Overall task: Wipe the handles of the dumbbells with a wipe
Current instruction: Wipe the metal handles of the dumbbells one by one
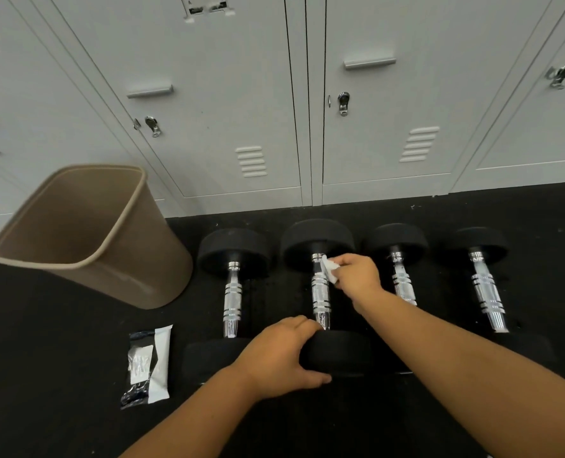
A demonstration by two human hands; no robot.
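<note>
White wipe [329, 271] pinched in right hand [357, 272] fingers on second dumbbell's handle [320, 294]; left hand [281, 355] grips its near head [337, 355].

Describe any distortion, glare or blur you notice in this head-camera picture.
Head view: wide-angle bending splays the pale grey metal lockers outward; bright glare streaks the chrome dumbbell handles; the tan plastic wastebasket looks slightly soft at left.

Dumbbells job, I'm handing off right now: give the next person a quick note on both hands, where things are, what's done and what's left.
Right hand: pinching the wipe against the far end of the second dumbbell's handle, counting from the left.
Left hand: gripping that dumbbell's near weight, steadying it.
Four dumbbells lie side by side by the lockers. Wipe packet and bin on the floor, left.
Done: can't tell which handles are already clean.
Left: finish this handle, check the rest.
</note>
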